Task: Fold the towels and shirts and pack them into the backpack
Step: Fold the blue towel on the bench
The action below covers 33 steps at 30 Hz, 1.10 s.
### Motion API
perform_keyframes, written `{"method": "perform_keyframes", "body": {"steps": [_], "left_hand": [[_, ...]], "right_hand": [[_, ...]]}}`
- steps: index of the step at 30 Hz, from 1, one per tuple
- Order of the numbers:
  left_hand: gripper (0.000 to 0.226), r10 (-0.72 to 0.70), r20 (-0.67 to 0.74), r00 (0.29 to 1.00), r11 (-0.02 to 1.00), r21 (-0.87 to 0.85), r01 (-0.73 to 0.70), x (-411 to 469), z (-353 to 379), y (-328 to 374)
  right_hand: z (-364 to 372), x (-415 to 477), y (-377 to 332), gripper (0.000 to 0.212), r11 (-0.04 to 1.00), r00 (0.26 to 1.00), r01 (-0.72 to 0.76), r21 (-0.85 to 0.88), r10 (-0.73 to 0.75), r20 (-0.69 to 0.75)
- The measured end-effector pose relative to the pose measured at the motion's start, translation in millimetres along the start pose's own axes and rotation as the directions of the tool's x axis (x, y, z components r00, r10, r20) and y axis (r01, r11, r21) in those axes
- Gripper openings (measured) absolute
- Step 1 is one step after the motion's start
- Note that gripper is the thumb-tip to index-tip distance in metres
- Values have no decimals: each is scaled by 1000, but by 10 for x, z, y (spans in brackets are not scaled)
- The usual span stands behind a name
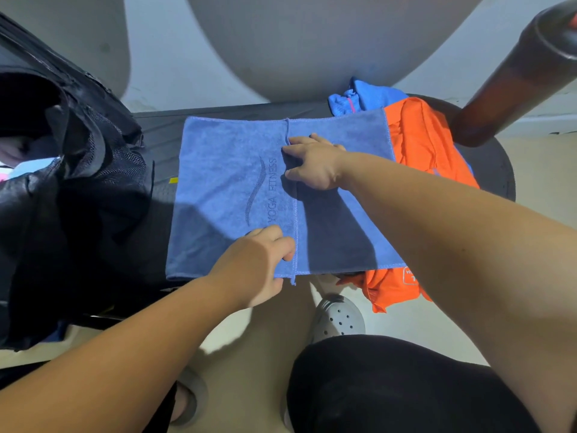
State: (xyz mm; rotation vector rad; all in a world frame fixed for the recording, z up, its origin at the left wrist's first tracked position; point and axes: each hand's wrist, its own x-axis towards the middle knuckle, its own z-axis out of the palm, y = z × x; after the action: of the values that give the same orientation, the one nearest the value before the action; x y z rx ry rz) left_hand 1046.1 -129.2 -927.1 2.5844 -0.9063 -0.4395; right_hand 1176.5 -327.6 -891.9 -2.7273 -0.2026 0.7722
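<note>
A blue towel printed "YOGA FITNESS" lies spread on a dark bench, with its left part folded over so a hemmed edge runs down the middle. My right hand holds that hem near the far side, fingers and thumb curled at the edge. My left hand pinches the same hem at the near edge. An orange shirt lies under the towel's right end and hangs off the front. A black backpack stands open at the left, with light cloth inside.
A bright blue garment is bunched at the back right of the bench. A dark brown post slants in from the upper right. My knee in black cloth and grey clogs are below the bench.
</note>
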Motion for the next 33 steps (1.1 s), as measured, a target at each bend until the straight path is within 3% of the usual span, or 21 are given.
{"method": "perform_keyframes", "body": {"steps": [5,12,15,17,21,23,27,30,33], "left_hand": [[21,6,-29,1000,993,-115,-10,-11,-4,-81],[8,-89,27,996,939,-332,93,-8,-40,-108],[9,-133,-5,991,920,-374,122,-2,-67,-79],[14,-151,-66,986,908,-403,113,16,-128,-21],[14,-156,-200,967,881,-470,45,135,-284,243],[13,-132,-205,970,848,-530,3,243,-334,459],[10,-74,-144,987,807,-590,-26,497,-335,871],[14,9,-146,989,830,-551,-89,674,-252,1105],[18,22,-116,993,871,-486,-77,826,-87,1230]], "right_hand": [[35,20,24,74,1000,1000,16,-20,-16,5],[77,37,-6,73,1000,1000,-1,-5,1,-25],[38,-6,-34,65,999,998,28,25,-26,-59],[-71,-71,-49,52,982,990,93,165,-74,-117],[-364,-269,30,37,854,981,82,513,23,-195],[-457,-362,178,32,803,981,60,593,61,-183],[-569,-537,578,22,576,975,69,815,134,-177],[-609,-632,883,21,470,949,82,879,233,-213],[-485,-670,1089,25,470,939,32,882,289,-188]]}}
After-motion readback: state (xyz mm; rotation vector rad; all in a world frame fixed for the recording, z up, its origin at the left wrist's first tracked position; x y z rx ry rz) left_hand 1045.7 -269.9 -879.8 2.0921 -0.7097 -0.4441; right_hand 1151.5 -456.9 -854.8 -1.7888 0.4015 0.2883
